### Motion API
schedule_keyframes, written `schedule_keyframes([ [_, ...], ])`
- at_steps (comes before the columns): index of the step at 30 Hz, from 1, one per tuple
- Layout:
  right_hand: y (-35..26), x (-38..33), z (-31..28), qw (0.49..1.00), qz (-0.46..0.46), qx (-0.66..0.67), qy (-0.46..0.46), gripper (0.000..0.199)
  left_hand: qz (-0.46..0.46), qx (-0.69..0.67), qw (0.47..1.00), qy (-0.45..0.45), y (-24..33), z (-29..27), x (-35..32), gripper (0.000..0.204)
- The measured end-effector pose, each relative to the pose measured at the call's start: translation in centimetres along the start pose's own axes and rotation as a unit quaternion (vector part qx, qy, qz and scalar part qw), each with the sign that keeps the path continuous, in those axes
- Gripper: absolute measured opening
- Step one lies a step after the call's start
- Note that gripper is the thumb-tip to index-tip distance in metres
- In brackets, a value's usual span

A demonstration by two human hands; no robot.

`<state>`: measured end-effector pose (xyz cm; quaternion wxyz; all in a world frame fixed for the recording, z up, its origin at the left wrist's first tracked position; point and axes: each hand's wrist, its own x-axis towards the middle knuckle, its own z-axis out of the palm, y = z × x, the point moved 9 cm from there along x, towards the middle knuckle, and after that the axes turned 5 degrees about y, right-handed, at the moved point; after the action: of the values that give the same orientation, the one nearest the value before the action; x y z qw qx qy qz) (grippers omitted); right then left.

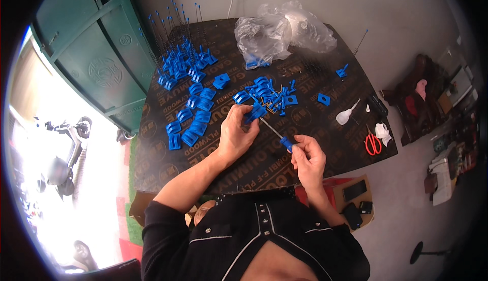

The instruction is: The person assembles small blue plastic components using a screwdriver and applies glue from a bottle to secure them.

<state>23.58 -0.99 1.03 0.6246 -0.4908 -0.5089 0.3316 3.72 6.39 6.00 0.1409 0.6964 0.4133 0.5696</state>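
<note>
Between hands, screwdriver point(277, 133) points up-left into blue part point(255, 112)

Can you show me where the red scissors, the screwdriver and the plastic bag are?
Scissors point(372, 143): head view, on the red handles.
Screwdriver point(286, 142): head view, on its blue handle in the right hand.
Plastic bag point(274, 34): head view, on the crumpled clear middle.

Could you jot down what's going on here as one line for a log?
left hand: holds blue plastic part | right hand: holds screwdriver, tip at part | nearby: loose blue parts, red scissors
</note>
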Motion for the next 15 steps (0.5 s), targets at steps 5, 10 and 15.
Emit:
schedule_keyframes([
  [5, 0.5, -0.1, 0.3, 0.999, 0.032, 0.030, 0.005, 0.023, 0.002, 0.003, 1.000, 0.001, 0.1, 0.0, 0.0, 0.031],
  [10, 0.5, 0.0, 0.9, 0.999, 0.029, 0.024, -0.039, 0.027, -0.004, 0.004, 1.000, 0.001, -0.3, 0.0, 0.0, 0.031],
  [15, 0.7, -0.3, 0.6, 0.997, 0.053, 0.050, -0.005, 0.022, -0.027, -0.008, 1.000, 0.008, -0.7, 0.0, -0.1, 0.030],
])
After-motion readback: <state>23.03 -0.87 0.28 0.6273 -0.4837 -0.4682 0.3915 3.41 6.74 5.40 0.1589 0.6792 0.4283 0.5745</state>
